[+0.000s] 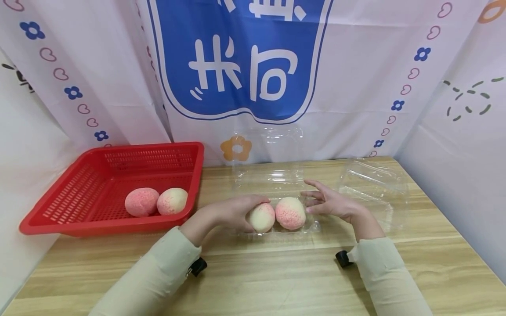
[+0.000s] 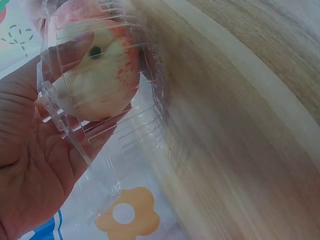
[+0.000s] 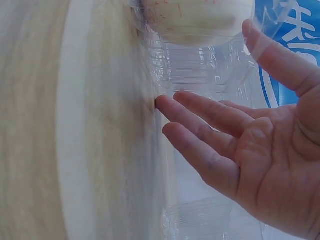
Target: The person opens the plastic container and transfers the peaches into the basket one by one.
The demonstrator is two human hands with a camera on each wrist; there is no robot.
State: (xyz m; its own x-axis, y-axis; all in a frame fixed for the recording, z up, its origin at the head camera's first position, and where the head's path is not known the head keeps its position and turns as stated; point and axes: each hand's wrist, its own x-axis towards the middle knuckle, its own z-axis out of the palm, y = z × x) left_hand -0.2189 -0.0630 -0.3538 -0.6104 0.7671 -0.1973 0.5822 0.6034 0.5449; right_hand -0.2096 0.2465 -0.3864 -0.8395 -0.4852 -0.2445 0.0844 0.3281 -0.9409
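Observation:
In the head view an open clear plastic clamshell box [image 1: 272, 175] lies on the table, its lid raised toward the back. My left hand [image 1: 237, 213] grips a cream-and-pink artificial peach [image 1: 262, 218] in the box's left half. The left wrist view shows thumb and fingers around this peach [image 2: 107, 75], behind the clear wall; a small dark spot marks it. Beside it in the box sits a second peach [image 1: 290, 213], pinker at its lower part. My right hand [image 1: 332, 202] is at the box's right edge, fingers spread and holding nothing; the right wrist view shows its open palm [image 3: 270, 155].
A red plastic basket [image 1: 114, 227] stands at the left with two more peaches [image 1: 142, 202] inside, one pink, one cream. Another clear plastic box [image 1: 373, 193] lies at the right on the wooden table [image 1: 269, 281]. A printed curtain [image 1: 348, 79] hangs behind.

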